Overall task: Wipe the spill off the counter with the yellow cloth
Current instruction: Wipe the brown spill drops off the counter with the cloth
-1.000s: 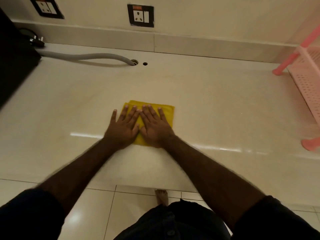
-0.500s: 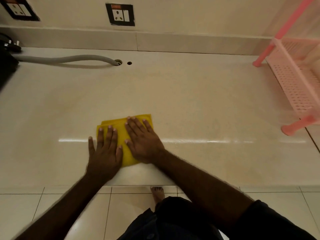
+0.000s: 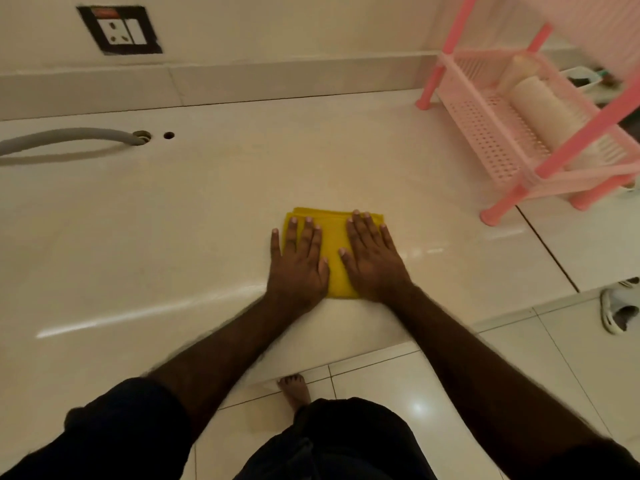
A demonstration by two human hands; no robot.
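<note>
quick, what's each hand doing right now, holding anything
Left hand: open, flat, palm pressing down on the yellow cloth, not gripping it.
Right hand: open, flat, fingers spread, also pressing on the cloth.

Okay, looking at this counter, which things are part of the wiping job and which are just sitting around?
Part of the job: yellow cloth, left hand and right hand pressed flat on it, counter.

Just lying about: pink rack, grey hose, wall socket, sandal on the floor.
</note>
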